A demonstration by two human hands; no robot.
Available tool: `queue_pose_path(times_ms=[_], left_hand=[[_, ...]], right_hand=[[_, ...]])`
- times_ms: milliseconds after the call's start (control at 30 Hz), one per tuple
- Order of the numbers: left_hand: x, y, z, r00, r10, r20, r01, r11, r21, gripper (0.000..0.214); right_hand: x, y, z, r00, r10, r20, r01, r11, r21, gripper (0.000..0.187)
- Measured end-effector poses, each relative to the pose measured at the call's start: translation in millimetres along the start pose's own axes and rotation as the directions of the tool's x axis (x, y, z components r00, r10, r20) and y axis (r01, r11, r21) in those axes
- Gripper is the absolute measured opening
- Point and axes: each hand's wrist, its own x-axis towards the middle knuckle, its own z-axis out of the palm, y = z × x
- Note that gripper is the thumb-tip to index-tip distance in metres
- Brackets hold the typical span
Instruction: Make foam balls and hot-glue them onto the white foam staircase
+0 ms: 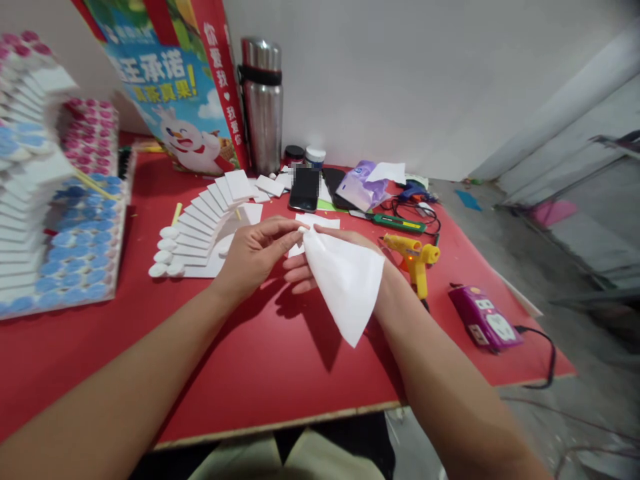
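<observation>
My left hand (253,257) is closed in a pinch at the narrow top corner of a thin white sheet (345,283), which may be paper or tissue. From the other side, my right hand (301,273) meets it at the same corner. Its index finger reaches the pinched tip, while the other fingers extend below and the sheet hides its thumb and palm. Over my right wrist the sheet hangs down in a wide, curved flap. Just beyond the hands, another white piece of paper (327,221) lies on the red table (280,373).
A fan of white blocks (200,230) with white oval pieces (165,253) stands left, near a tray of blue and pink pieces (75,260). A steel thermos (264,113), phone (305,190), yellow glue gun (413,257) and purple power strip (485,319) surround the work area.
</observation>
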Motion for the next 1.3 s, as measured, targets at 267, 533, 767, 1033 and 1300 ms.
queue_pose_path(times_ms=[267,533,767,1033,1300], left_hand=[[3,-2,-5.7,0.990,0.133,0.041,-0.137,0.981,0.139,0.013],[2,-8,-2.7,0.998,0.054,0.010,-0.055,0.993,0.108,0.016],[-1,-13,2.6,0.995,-0.055,-0.087,0.059,0.998,0.036,0.018],[-9,-13,9.4,0.984,0.095,-0.152,-0.064,0.978,0.197,0.013],[-13,-8,8.9,0.912,0.404,-0.069,-0.313,0.794,0.522,0.020]], right_hand=[[7,5,-1,0.999,-0.028,-0.036,0.031,0.996,0.088,0.041],[9,5,2,0.985,-0.107,-0.139,0.109,0.994,0.012,0.014],[12,18,-1,0.796,-0.533,-0.285,0.289,0.750,-0.595,0.021],[19,29,16,0.445,-0.877,-0.180,0.083,0.241,-0.967,0.017],[18,32,19,0.490,-0.854,-0.174,0.167,0.288,-0.943,0.019]])
